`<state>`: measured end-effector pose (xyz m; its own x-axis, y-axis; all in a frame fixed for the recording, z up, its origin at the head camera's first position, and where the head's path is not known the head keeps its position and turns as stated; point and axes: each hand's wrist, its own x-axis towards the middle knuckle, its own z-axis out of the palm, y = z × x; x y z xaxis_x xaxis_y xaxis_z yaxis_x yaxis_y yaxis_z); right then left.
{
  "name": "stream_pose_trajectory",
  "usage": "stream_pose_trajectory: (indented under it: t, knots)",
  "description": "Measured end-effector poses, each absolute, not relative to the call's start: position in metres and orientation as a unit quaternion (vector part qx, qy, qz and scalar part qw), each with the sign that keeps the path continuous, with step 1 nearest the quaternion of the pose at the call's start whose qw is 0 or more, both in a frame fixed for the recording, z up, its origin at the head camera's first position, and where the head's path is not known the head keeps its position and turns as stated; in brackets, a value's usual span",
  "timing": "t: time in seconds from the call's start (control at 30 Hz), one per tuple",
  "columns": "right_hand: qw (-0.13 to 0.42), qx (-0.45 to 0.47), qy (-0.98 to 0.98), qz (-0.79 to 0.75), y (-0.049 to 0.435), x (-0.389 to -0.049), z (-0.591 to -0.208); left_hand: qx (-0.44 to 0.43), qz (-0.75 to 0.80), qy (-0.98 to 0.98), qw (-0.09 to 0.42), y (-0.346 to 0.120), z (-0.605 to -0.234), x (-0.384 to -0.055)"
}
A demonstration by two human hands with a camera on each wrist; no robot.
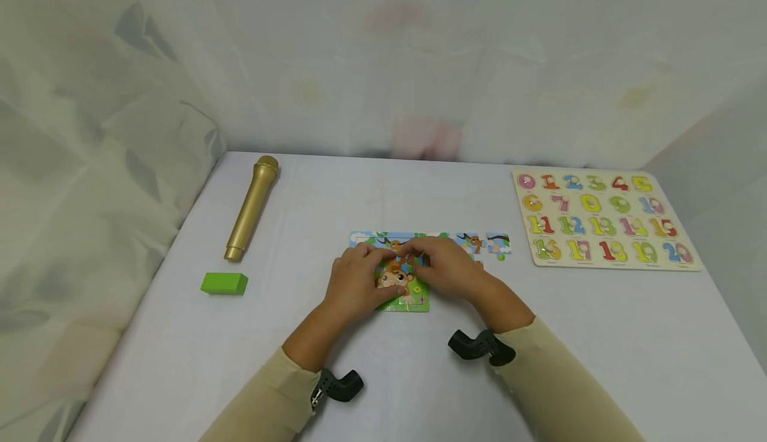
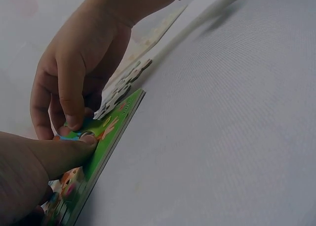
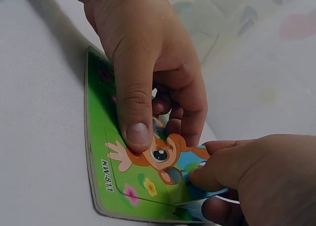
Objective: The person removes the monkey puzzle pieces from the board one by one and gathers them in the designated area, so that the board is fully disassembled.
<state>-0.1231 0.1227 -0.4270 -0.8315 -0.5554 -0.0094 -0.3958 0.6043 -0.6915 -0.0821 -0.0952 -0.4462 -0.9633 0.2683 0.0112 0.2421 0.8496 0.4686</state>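
A green-bordered jigsaw board [image 1: 422,303] with a cartoon monkey lies flat on the table between both hands. My left hand [image 1: 353,283] rests over its left side; the thumb [image 3: 138,134] presses on the monkey picture while the bent fingers touch the board farther up. At the board's upper right, my right hand [image 1: 446,267] pinches a blue puzzle piece [image 3: 192,159] between thumb and fingers, beside the monkey's ear. Part of that piece is hidden by the fingers. Loose puzzle pieces [image 1: 499,243] lie just right of the board, some partly behind the right hand.
A wooden number board [image 1: 617,219] lies at the far right. On the left are a gold microphone [image 1: 252,209] and a green block [image 1: 224,283]. White cloth covers the table [image 1: 395,389], and hanging fabric [image 1: 383,62] stands behind it.
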Motion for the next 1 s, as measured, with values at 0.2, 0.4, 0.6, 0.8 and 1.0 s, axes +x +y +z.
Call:
stream_pose_trajectory:
  t: [0.2,0.4,0.6,0.8,1.0]
  knots:
    - [0.115,-0.269,0.881,-0.372,0.124,-0.123,-0.426,0.133,0.245,0.960,0.026,-0.095,-0.445,-0.081]
    - [0.118,-0.269,0.875,-0.385,0.125,-0.124,-0.426,0.132,0.249,0.959,0.027,-0.096,-0.446,-0.081]
    - [0.110,-0.262,0.872,-0.398,0.130,-0.123,-0.427,0.134,0.244,0.960,0.024,-0.095,-0.445,-0.081]
    - [0.117,-0.236,0.877,-0.401,0.142,-0.121,-0.432,0.132,0.239,0.962,0.024,-0.095,-0.446,-0.081]
    - [0.129,-0.220,0.878,-0.404,0.156,-0.121,-0.432,0.129,0.241,0.962,0.025,-0.094,-0.446,-0.081]
